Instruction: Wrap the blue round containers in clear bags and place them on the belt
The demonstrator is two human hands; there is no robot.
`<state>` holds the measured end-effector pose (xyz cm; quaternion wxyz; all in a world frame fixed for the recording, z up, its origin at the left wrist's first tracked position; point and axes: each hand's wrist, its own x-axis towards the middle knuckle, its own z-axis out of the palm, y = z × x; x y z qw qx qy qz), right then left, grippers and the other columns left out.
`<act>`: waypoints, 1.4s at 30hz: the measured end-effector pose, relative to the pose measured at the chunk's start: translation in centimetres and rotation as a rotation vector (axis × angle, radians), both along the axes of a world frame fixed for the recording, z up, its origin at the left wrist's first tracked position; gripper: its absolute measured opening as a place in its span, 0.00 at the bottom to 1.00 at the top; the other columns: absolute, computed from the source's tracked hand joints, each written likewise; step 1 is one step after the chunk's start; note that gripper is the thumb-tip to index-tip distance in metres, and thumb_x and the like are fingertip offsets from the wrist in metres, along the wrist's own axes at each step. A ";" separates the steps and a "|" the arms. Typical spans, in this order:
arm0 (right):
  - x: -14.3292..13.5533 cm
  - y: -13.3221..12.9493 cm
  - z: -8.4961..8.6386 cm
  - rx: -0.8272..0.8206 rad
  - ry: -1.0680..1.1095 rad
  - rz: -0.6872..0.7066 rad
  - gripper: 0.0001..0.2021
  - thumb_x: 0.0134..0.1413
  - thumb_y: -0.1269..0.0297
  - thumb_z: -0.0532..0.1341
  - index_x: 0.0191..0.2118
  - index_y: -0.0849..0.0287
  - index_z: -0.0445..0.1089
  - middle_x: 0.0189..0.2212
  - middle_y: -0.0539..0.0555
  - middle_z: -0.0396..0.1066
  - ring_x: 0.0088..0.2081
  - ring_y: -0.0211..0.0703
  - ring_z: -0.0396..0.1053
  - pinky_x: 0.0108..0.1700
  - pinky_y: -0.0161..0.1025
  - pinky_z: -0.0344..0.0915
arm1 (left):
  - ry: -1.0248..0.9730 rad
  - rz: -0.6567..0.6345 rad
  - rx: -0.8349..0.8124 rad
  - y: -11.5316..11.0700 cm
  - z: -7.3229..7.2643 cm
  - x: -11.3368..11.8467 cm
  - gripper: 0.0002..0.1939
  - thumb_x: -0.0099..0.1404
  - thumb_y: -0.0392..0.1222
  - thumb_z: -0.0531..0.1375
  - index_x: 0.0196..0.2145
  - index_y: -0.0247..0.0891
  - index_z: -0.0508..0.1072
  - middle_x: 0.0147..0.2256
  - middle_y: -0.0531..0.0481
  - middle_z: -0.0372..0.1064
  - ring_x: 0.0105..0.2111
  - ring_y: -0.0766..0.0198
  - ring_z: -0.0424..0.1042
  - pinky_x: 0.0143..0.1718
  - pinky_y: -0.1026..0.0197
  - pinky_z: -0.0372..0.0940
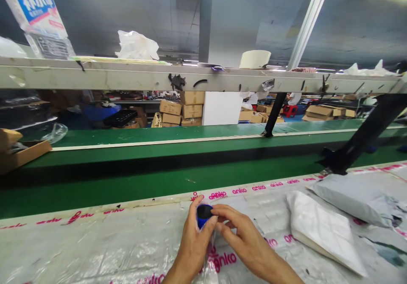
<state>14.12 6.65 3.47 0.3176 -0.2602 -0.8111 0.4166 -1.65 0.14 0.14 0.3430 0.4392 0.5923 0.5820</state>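
Observation:
A small round object (204, 216), blue at the rim with a black top, is held above the plastic-covered table (95, 246). My left hand (195, 237) wraps round it, with fingers on its far left side and the thumb at its near side. My right hand (240, 231) reaches in from the right, its fingertips closed together at the object's right edge. Clear plastic hangs below my hands, but its shape is hard to make out.
A stack of white sheets or bags (321, 229) and a grey plastic bag (356, 197) lie at the right. Beyond the table runs a green conveyor (159, 178). A shelf beam (127, 76) crosses above, with black supports (362, 135). An open carton (28, 157) stands at left.

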 end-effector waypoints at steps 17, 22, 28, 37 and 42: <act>-0.8 0.2 -1.8 -0.161 -0.002 -0.211 0.17 0.63 0.53 0.60 0.51 0.57 0.70 0.44 0.56 0.75 0.39 0.47 0.73 0.41 0.41 0.68 | 0.087 0.088 0.028 0.1 1.0 -0.4 0.26 0.75 0.58 0.45 0.45 0.37 0.76 0.45 0.43 0.76 0.49 0.52 0.74 0.54 0.52 0.66; -2.2 0.0 -3.1 -0.280 -0.079 -0.145 0.13 0.61 0.53 0.59 0.39 0.59 0.71 0.25 0.50 0.72 0.26 0.44 0.71 0.29 0.36 0.63 | 0.237 0.041 0.059 -0.1 0.5 -0.6 0.26 0.76 0.57 0.44 0.51 0.40 0.74 0.53 0.45 0.73 0.56 0.55 0.69 0.61 0.51 0.62; -1.4 0.6 -2.4 -0.222 -0.085 -0.254 0.17 0.66 0.52 0.51 0.34 0.57 0.69 0.24 0.50 0.72 0.26 0.44 0.72 0.29 0.35 0.63 | 0.578 -0.041 0.033 -0.2 1.3 -1.8 0.25 0.75 0.53 0.47 0.59 0.39 0.71 0.62 0.42 0.65 0.63 0.50 0.62 0.66 0.42 0.55; 0.5 0.9 -0.4 -0.014 -0.223 -0.364 0.22 0.69 0.51 0.47 0.27 0.55 0.67 0.22 0.52 0.70 0.27 0.47 0.69 0.30 0.37 0.58 | 0.848 -0.050 -0.030 -0.8 3.1 -2.2 0.13 0.73 0.46 0.55 0.48 0.42 0.76 0.40 0.48 0.77 0.40 0.52 0.77 0.42 0.51 0.69; 1.1 0.2 0.7 0.091 -0.227 -0.362 0.19 0.69 0.55 0.47 0.36 0.55 0.73 0.30 0.52 0.76 0.32 0.49 0.73 0.36 0.40 0.62 | 0.863 0.063 0.073 -1.6 3.9 -1.3 0.11 0.71 0.38 0.54 0.45 0.45 0.75 0.39 0.55 0.79 0.37 0.60 0.78 0.39 0.59 0.69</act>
